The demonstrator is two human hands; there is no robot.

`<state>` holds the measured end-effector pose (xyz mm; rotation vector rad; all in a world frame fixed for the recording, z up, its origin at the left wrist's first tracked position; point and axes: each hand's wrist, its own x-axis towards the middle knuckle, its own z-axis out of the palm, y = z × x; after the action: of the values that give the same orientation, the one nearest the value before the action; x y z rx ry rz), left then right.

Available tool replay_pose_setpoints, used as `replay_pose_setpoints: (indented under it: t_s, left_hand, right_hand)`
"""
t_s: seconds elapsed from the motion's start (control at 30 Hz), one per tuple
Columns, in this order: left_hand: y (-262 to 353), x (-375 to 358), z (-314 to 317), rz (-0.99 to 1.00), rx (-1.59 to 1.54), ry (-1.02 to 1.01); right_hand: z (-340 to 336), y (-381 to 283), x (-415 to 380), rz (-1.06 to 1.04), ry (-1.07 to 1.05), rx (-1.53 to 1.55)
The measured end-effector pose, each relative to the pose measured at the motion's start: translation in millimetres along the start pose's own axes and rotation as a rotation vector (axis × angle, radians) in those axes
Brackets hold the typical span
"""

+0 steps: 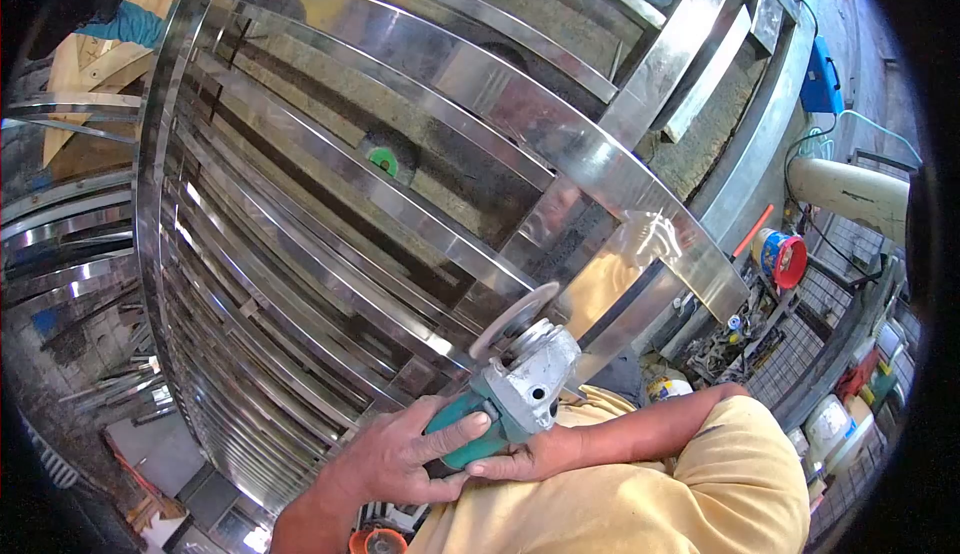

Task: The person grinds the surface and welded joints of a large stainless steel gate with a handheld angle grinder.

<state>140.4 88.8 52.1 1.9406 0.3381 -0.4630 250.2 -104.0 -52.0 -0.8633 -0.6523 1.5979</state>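
Observation:
An angle grinder [505, 389] with a teal body and a grey metal head is held close in front of my yellow shirt. Its round disc [515, 319] faces the polished metal frame [370, 39] and overlaps the bars in this view. My left hand [405, 449] wraps the teal body from the left, thumb laid across the top. From the other side my right hand [530, 452] grips the grinder's lower part, with its fingers partly hidden behind the tool.
Long curved bars of the frame fill the left and centre. A green-centred disc [381, 160] lies beneath them. To the right are a red-rimmed bucket [788, 259], a blue box [822, 76], a thick pale pipe [850, 189] and loose tools. Another person's teal sleeve [125, 24] shows at upper left.

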Motion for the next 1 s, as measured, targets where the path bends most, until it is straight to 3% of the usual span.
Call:
replay_pose_setpoints:
  t_s: [0.37, 0.6, 1.0]
  left_hand:
    - [-1.7, -2.7, 1.7, -0.020, 0.032, -0.033]
    - [7.9, -21.1, 15.5, -0.041, 0.081, 0.067]
    - [9.8, -6.4, 7.7, -0.028, 0.087, 0.024]
  right_hand:
    - [-1.4, -2.6, -0.3, 0.069, -0.036, 0.067]
    - [2.9, 6.4, 2.0, -0.076, -0.102, 0.018]
    - [-5.5, 5.7, 2.9, -0.112, -0.085, -0.014]
